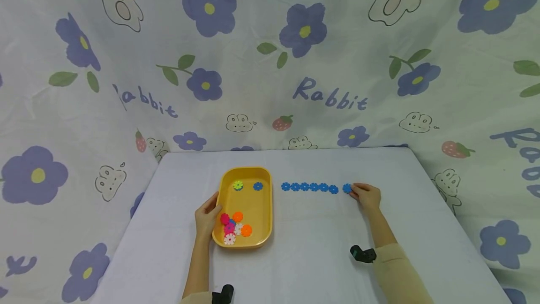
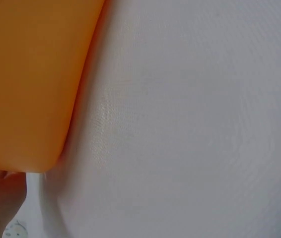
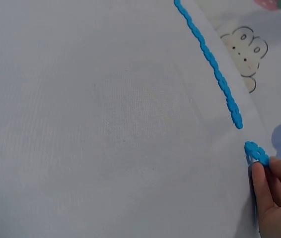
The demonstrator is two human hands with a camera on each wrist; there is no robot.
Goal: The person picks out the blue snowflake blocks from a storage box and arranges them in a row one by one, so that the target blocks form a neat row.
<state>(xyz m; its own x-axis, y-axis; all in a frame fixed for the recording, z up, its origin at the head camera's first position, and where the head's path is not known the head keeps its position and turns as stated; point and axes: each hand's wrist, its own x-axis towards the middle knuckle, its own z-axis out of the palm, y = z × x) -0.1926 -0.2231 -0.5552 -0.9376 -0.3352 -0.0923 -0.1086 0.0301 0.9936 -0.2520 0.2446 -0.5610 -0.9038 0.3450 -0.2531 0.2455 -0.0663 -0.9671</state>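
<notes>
My left hand [image 1: 206, 217] grips the left rim of a yellow plastic tray [image 1: 255, 208]; only part of that hand [image 2: 1, 203] shows beneath the tray's orange-looking side [image 2: 26, 89] in the left wrist view. Between thumb and fingers, my right hand [image 1: 369, 197] pinches a blue snowflake disc [image 1: 347, 188]. This disc [image 3: 256, 151] is slightly apart from the right end of a row of several blue snowflake discs [image 1: 304, 186] lying on the table. Inside the tray are a yellow-green disc [image 1: 238, 185], a blue disc [image 1: 258, 186], and a pile of pink, orange and white ones.
White cloth covers the table [image 1: 312, 257]. Behind it and at both sides hangs a curtain [image 1: 253, 60] printed with flowers and rabbits. A dark wrist device [image 1: 363, 254] is by the right sleeve, another [image 1: 223, 294] by the left.
</notes>
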